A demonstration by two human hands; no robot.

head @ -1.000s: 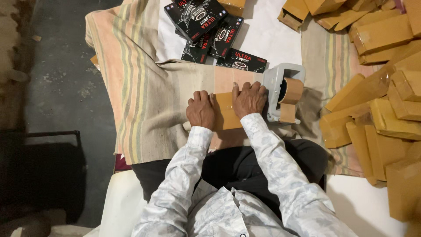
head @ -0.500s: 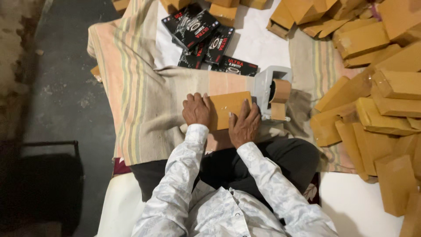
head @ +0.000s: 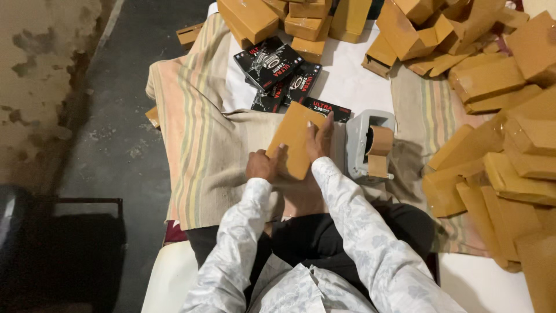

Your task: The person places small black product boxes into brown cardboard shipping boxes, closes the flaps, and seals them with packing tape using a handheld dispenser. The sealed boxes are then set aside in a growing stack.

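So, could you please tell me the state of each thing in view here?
Brown packet: wrapped, tilted, held in both hands.
Left hand: grip on packet's lower corner.
Right hand: grip on its right edge.
Tape dispenser: loaded, untouched.
Black boxes: unwrapped, piled.
Brown packets: wrapped, heaped.

Flat brown-paper-wrapped box (head: 294, 139), tilted on its edge over the striped cloth (head: 197, 139), beside the tape dispenser (head: 368, 145).
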